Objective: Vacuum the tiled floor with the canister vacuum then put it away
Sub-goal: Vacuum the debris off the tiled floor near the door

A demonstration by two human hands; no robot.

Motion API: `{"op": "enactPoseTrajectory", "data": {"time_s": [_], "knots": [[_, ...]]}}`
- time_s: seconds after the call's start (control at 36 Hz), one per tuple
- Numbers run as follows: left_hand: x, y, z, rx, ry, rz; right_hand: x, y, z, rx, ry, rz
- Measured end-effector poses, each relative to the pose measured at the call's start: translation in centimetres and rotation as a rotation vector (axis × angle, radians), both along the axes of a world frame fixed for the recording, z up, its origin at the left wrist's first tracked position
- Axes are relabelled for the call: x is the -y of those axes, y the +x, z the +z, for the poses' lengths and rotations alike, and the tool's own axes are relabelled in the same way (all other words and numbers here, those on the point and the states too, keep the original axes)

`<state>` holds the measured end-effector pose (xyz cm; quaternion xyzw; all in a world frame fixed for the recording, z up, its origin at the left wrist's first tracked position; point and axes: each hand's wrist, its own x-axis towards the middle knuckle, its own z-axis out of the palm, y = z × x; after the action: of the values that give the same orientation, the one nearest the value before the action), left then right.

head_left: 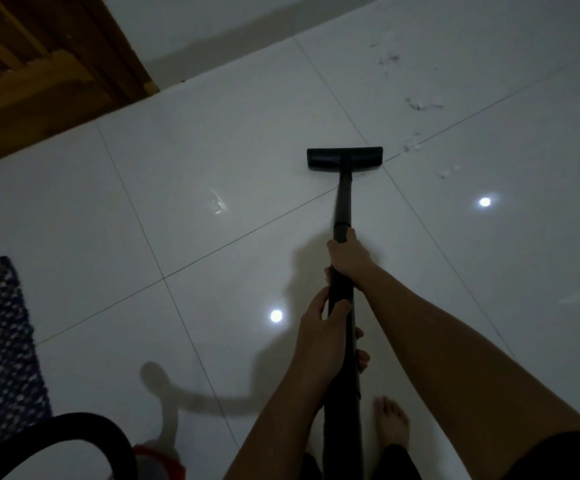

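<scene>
Dimly lit throughout; detail is poor and colours read grey. The canister vacuum (157, 459) itself is mostly out of sight: only a reddish-grey sliver shows at the bottom edge, lower left of centre, partly behind the black hose (74, 427), which arcs across the lower left corner and is cut off by the frame. No brand, label or writing can be read anywhere.

The black wand (343, 202) runs from the bottom centre up to mid-frame. Its lower stretch is hidden between the forearms, and its end leaves the frame at the bottom. The floor head (345, 158) sits flat on the tiled floor (212, 150), just right of centre in the upper half, over a grout line.

The right hand (347, 258) is wrapped closed around the wand below a collar joint. The left hand (323, 337) is clamped on the wand nearer the body, thumb across the front; the fingertips of both are mostly hidden behind the tube. The two hands are near each other, not touching.

Pale scraps and dark flecks of debris (416, 133) lie scattered in the upper right, the nearest just beside the head's right end; what they are cannot be made out.

One bare foot (390, 424) shows at the bottom, right of the wand. A dark speckled mat (1, 341) is cut off by the left edge. Brown wooden furniture (39, 64) fills the upper left corner, its form unclear. Three bright light reflections spot the glossy tiles.
</scene>
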<state>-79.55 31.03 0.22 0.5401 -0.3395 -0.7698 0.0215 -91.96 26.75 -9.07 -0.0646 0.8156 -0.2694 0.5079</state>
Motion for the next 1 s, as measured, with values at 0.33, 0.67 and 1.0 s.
{"op": "enactPoseTrajectory", "data": {"time_s": [0.33, 0.67, 1.0], "knots": [[-3.6, -1.2, 0.4, 0.011, 0.026, -0.139, -5.3, -1.5, -0.2, 0.019, 0.037, -0.113], [-5.8, -5.3, 0.6, 0.019, 0.146, -0.250, -9.7, -5.5, 0.7, 0.065, -0.012, -0.293], [-8.3, -12.5, -0.2, -0.033, 0.231, -0.359, -13.8, -13.2, -0.5, -0.018, 0.180, -0.339]]}}
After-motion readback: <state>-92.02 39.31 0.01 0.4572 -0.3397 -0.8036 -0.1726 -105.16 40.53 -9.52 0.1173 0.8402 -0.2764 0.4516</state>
